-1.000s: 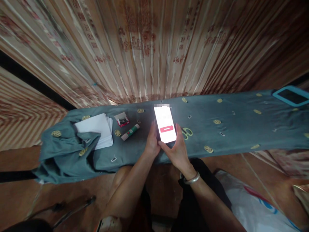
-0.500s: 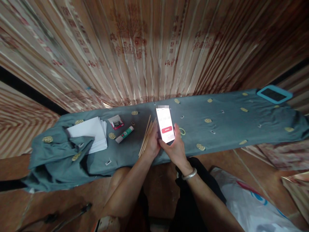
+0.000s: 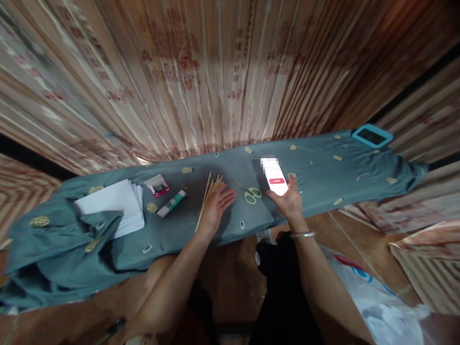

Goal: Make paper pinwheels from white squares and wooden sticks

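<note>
My right hand (image 3: 290, 201) grips the lower end of a smartphone (image 3: 275, 178) with a bright white screen and a red button on it. My left hand (image 3: 216, 207) is open, fingers stretched out, and holds nothing. It hovers over or rests by several thin wooden sticks (image 3: 204, 199), partly covering them. Between the two hands lies a pair of scissors (image 3: 252, 194) with yellow-green handles. To the left of the sticks are a glue stick (image 3: 171, 203) with a green and white label and a small red and white packet (image 3: 157, 185).
A stack of white paper (image 3: 118, 203) lies at the left, partly under a fold of the grey-green cloth (image 3: 323, 182) covering the long table. A blue-framed tablet (image 3: 372, 136) sits at the far right. Patterned curtains (image 3: 215, 72) hang behind. A plastic bag (image 3: 377, 297) stands on the floor.
My left hand has let go of the phone and opened. My right hand has carried the phone to the right, uncovering the scissors. The view has shifted somewhat.
</note>
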{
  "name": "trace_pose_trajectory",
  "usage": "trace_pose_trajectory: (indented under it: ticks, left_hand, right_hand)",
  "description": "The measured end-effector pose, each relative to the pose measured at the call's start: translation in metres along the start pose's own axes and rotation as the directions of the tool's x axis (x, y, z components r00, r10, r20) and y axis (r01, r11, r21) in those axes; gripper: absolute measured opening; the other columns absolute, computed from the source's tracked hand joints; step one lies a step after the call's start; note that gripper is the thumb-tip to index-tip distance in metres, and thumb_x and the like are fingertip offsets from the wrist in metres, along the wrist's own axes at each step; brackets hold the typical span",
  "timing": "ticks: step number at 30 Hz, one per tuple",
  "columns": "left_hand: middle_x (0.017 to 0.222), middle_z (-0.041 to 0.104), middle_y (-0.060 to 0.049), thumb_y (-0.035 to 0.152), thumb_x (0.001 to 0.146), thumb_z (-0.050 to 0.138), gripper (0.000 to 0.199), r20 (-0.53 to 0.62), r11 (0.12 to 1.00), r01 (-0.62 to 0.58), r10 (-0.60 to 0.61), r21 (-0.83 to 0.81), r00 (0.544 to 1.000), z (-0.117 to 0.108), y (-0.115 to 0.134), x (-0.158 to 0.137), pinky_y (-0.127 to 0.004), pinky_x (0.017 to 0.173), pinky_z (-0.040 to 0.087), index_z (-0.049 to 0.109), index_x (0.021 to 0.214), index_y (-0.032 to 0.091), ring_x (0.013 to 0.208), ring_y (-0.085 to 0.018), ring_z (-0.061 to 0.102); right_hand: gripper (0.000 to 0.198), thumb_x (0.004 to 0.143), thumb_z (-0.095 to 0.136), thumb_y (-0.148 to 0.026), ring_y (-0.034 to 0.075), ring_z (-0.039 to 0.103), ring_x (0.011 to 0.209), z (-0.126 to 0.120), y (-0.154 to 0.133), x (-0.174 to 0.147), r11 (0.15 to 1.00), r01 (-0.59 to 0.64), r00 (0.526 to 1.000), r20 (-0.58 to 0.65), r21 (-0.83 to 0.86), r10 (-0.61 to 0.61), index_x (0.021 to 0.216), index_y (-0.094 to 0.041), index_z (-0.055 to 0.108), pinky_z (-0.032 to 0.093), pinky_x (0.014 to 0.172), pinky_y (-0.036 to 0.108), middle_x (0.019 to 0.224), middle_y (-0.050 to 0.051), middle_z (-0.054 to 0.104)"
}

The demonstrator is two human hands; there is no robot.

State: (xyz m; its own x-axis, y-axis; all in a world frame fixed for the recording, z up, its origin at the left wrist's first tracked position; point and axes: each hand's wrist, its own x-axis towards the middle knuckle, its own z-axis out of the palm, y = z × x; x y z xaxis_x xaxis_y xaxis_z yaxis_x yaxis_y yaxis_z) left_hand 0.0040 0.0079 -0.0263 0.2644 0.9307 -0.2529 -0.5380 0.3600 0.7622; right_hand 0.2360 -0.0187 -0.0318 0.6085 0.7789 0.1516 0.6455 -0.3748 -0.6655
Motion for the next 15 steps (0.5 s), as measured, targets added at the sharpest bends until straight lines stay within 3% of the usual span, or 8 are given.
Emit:
trace_pose_trajectory:
  ticks: [3,7,15]
  left_hand:
    - [0.109,0.073,-0.016,0.056,0.079,0.067,0.058,-0.002,0.999,0.009,-0.009,0.036,1.000,-0.004,0.002,-0.001,-0.044,0.107,0.043,0.059,0.116,0.013,0.112,-0.028,0.067]
    - [0.107,0.073,-0.015,0.057,0.076,0.070,0.059,-0.019,0.999,0.003,-0.003,0.043,1.000,-0.008,0.005,-0.001,-0.045,0.105,0.047,0.060,0.115,0.013,0.108,-0.028,0.069]
    - [0.109,0.073,-0.017,0.058,0.081,0.064,0.059,-0.040,0.994,-0.016,0.020,0.104,0.999,-0.016,0.008,-0.001,-0.048,0.106,0.045,0.060,0.117,0.012,0.109,-0.030,0.069]
  right_hand:
    - [0.097,0.066,0.071,-0.050,0.036,0.066,0.104,-0.008,0.024,0.017,0.993,-0.045,0.999,0.012,-0.107,0.047,0.146,-0.008,0.035,0.050,0.087,0.044,0.118,0.020,0.068]
    - [0.095,0.068,0.071,-0.050,0.037,0.066,0.107,-0.013,0.049,0.026,0.973,-0.076,0.997,0.007,-0.217,0.079,0.144,-0.005,0.035,0.050,0.088,0.044,0.118,0.024,0.068]
    - [0.095,0.072,0.067,-0.049,0.037,0.061,0.117,-0.013,0.067,0.029,0.957,-0.050,0.998,0.032,-0.287,0.062,0.146,-0.001,0.032,0.046,0.097,0.043,0.129,0.028,0.061]
